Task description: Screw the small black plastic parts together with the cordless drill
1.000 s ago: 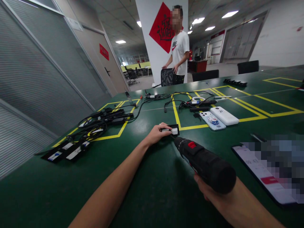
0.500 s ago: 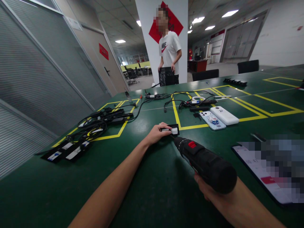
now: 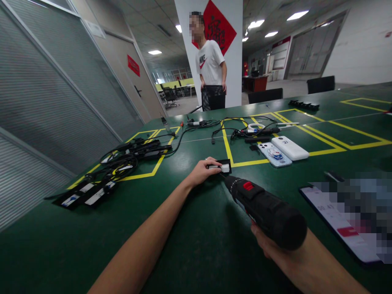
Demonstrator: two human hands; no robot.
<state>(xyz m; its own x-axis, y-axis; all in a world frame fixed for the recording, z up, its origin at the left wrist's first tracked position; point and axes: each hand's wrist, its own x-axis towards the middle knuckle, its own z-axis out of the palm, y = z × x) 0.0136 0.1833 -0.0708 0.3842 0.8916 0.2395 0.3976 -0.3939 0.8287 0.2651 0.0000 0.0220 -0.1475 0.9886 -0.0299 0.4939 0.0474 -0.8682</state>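
Note:
My right hand (image 3: 263, 241) is wrapped round the grip of a black cordless drill (image 3: 266, 210) with a red switch on top. The drill points away from me and to the left, its thin bit ending beside a small white block (image 3: 226, 168). That block lies on a black plate (image 3: 227, 161) on the green table (image 3: 196, 245). My left hand (image 3: 203, 171) is closed over the left part of the white piece and plate, thumb and fingers pressing them from the side. Whether the bit touches the block I cannot tell.
At the left lie tangled black cables and devices (image 3: 131, 159). Beyond my hands are a phone in a patterned case (image 3: 275, 155), a white power bank (image 3: 290, 148) and corded tools (image 3: 257, 131). A tablet-like screen (image 3: 333, 220) lies at the right. A person (image 3: 211, 65) stands behind the table.
The person across the table has shifted to the left. My hands, the drill and the white block have stayed nearly in place.

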